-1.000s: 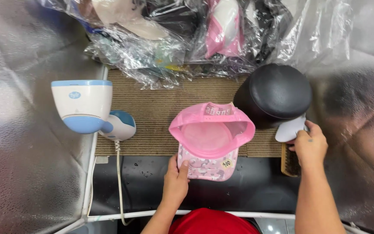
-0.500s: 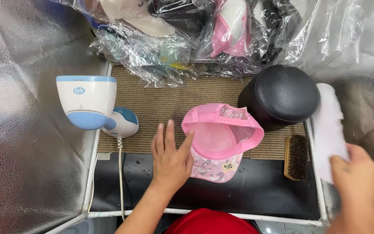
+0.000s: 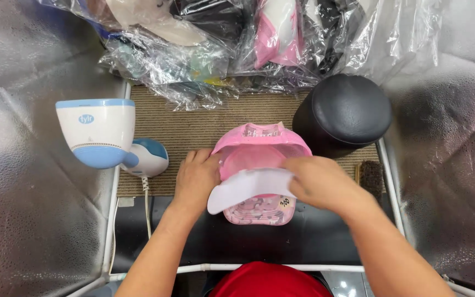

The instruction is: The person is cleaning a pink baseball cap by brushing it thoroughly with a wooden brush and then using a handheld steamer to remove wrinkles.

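- While both forearms enter from the bottom edge of the head view, the hands meet over a pink cap (image 3: 259, 159) that sits at the centre of the work surface, half on the black strip (image 3: 314, 236) nearest the person and half on the ribbed brown mat (image 3: 182, 126) beyond it.
- Right hand (image 3: 320, 184): closed on one end of a white insert (image 3: 248, 190), a curved strip whose long axis runs left to right across the cap's opening; its free end points to the person's left and slightly toward them.
- Left hand (image 3: 196, 179): fingers curled against the cap's left rim, steadying it; it holds nothing else.
- Cap: lies open side up, directly beneath the insert, between the two hands; its patterned part lies toward the person and its pink brim away. Both hands are about equally near it, the left touching it; whether the insert touches the cap cannot be told.
- Just right of the cap: a small brush (image 3: 370, 177), near the right hand.
- Left of the mat: a white and blue steamer (image 3: 100, 132).
- Beyond the cap to the right: a black round form (image 3: 347, 110).
- Farthest: caps in clear plastic bags (image 3: 237, 49).
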